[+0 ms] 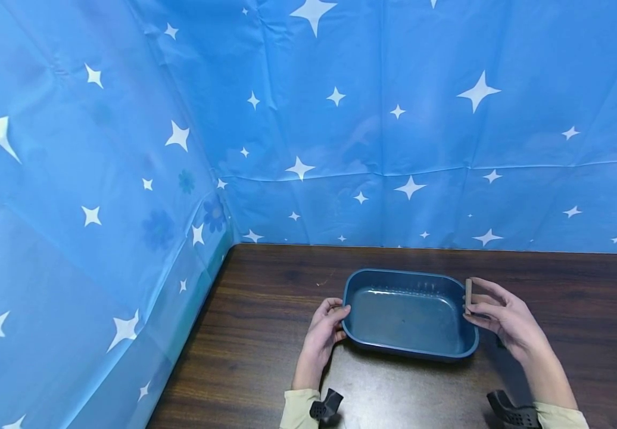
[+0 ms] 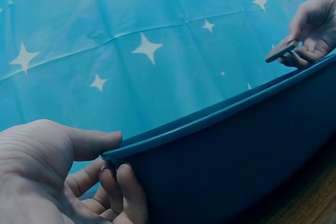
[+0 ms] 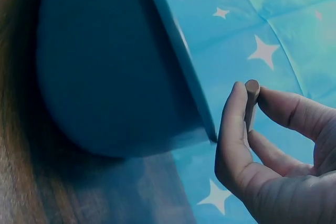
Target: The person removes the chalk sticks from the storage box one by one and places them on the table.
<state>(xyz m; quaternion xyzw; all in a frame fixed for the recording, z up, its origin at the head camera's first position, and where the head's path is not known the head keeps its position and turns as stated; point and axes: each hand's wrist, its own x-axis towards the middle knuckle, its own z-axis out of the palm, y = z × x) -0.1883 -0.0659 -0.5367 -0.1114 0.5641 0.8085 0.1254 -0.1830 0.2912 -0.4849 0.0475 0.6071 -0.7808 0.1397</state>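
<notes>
A dark blue rectangular plastic basin (image 1: 405, 313) is between the two hands over the brown table, and its inside shows nothing in it. My left hand (image 1: 323, 330) pinches the basin's left end, thumb on top of the rim and fingers curled beneath it, as the left wrist view also shows. Beside the opposite end, my right hand (image 1: 509, 319) pinches a small, flat, tan bar (image 1: 468, 296) between thumb and fingers. In the right wrist view the bar (image 3: 252, 103) has a rounded end, and the fingertips are close to the basin's rim (image 3: 184, 51).
Dark wood-grain tabletop (image 1: 255, 333) surrounds the basin. A blue star-patterned curtain (image 1: 362, 137) hangs along the back edge and down the left side. Black wrist-worn devices (image 1: 327, 405) sit at both cuffs.
</notes>
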